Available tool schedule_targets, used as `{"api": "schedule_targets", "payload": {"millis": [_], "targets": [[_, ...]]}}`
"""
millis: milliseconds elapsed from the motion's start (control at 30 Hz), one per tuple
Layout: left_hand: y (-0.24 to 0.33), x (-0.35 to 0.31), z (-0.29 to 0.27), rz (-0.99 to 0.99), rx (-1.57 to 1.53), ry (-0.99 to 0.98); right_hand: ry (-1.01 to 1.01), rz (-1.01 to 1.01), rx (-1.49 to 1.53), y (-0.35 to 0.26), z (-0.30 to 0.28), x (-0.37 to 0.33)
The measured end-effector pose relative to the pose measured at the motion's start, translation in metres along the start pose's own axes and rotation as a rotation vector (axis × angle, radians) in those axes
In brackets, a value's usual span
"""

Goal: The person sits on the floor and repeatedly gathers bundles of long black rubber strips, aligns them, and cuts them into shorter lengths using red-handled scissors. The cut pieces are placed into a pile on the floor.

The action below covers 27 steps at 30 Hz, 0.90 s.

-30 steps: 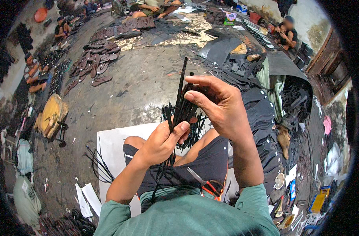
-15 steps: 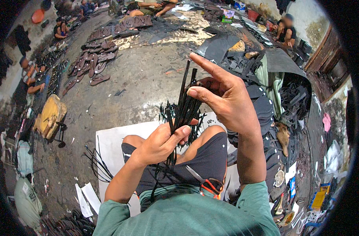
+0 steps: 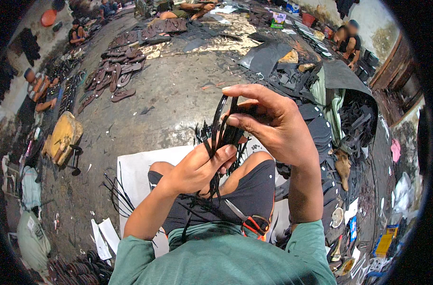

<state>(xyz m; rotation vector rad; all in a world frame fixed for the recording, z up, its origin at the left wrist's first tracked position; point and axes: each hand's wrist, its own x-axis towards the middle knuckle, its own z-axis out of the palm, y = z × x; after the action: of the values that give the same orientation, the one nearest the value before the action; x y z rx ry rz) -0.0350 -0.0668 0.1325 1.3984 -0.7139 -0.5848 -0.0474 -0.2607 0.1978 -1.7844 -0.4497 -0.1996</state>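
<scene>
My left hand (image 3: 202, 164) is wrapped round the lower part of a bundle of thin black strips (image 3: 231, 135), held upright above my lap. Its thumb presses across the front of the bundle, and loose ends hang below. At the top, my right hand (image 3: 278, 118) closes over the strips with thumb and curled fingers. Its index fingertip touches the tip of one bowed strip; the other fingers are partly hidden behind the bundle. Scissors with orange and black handles (image 3: 255, 225) lie on my lap. More black strips (image 3: 204, 133) show behind my hands.
White sheeting (image 3: 133, 166) lies under my crossed legs, with loose black strips (image 3: 116, 192) at its left. Dark sandals (image 3: 114, 78) are spread on the floor ahead. A wooden block (image 3: 66, 135) stands left. Black sheet scraps (image 3: 354, 118) pile up at right. Other people sit farther off.
My right hand has come down onto the bundle, and its raised index finger is now bent over a strip's tip. That strip, straight before, is bowed.
</scene>
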Motion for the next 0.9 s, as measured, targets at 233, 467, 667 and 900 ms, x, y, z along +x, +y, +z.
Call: {"api": "schedule_targets", "payload": {"millis": [233,467,667,900], "targets": [[-0.018,0.018,0.008,0.228,-0.188,0.204,0.32,-0.457,-0.618,-0.006,0.025,-0.015],[-0.018,0.024,0.005,0.243,-0.043,0.269,0.304,-0.254,-0.395,0.009,0.04,-0.019],[-0.009,0.021,0.003,0.147,-0.35,0.245,0.356,-0.159,-0.3,0.007,0.033,-0.016],[-0.006,0.027,0.009,0.234,-0.144,0.314,0.352,-0.148,-0.252,0.0,0.029,-0.014]]}}
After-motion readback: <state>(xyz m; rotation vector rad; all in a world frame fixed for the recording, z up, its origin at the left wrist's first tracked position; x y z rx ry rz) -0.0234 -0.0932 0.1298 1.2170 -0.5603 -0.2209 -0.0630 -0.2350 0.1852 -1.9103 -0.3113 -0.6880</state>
